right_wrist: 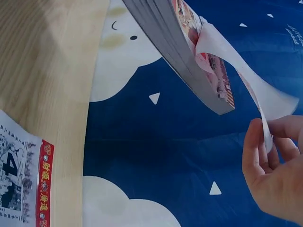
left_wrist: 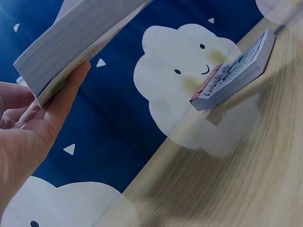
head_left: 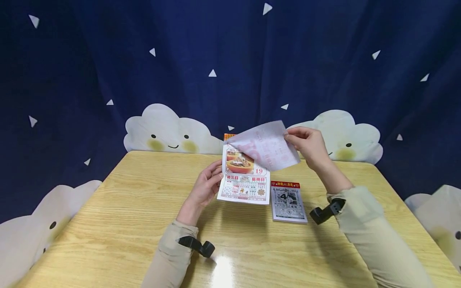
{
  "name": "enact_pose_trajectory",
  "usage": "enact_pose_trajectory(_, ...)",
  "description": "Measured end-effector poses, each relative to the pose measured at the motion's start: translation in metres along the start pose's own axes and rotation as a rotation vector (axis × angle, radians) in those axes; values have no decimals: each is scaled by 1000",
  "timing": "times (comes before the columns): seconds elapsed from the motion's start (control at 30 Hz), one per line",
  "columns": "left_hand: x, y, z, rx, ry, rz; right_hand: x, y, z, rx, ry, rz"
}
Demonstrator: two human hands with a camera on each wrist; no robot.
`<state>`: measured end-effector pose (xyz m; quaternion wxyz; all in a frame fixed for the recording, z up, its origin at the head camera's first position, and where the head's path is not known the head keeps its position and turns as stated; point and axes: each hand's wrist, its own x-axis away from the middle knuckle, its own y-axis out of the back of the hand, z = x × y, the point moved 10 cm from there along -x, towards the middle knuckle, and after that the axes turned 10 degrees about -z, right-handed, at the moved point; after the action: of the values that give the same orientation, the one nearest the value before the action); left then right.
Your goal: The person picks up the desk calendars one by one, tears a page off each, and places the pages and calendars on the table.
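My left hand (head_left: 206, 185) grips a thick tear-off calendar pad (head_left: 245, 189) by its left edge, above the table. A food picture and a red 19 show on the pad's front; in the left wrist view its page block (left_wrist: 71, 42) rests between thumb and fingers. My right hand (head_left: 310, 145) pinches the corner of a thin sheet (head_left: 271, 148), which is lifted off the pad's face and slants up to the right. In the right wrist view the curled sheet (right_wrist: 246, 71) meets the pad near its top; whether it is attached there I cannot tell.
A second calendar pad (head_left: 289, 203), with a red header and a black 4, lies on the wooden table (head_left: 144, 216) right of the held one. Behind the table hangs a dark blue curtain (head_left: 230, 48) with white triangles and smiling clouds.
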<state>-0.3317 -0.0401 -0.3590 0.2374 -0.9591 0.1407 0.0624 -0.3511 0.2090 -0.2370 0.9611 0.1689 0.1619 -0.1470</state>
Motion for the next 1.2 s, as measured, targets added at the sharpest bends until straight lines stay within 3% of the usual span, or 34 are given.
enact_pose_trajectory(0.33,0,1,2,-32,-10,2,-11,1,1,133,16,-45)
enact_pose_trajectory(0.73,2,6,6,-61,-5,-19,-23,-8,-1,214,-49,32)
enact_pose_trajectory(1.0,1,3,0,-7,-9,-48,-27,-10,-12,89,-194,104)
enact_pose_trajectory(1.1,-1,5,-4,25,-13,-66,-28,-1,-15,16,-240,70)
enact_pose_trajectory(1.2,-1,18,-9,69,-24,-123,-32,17,-18,-53,-257,-2)
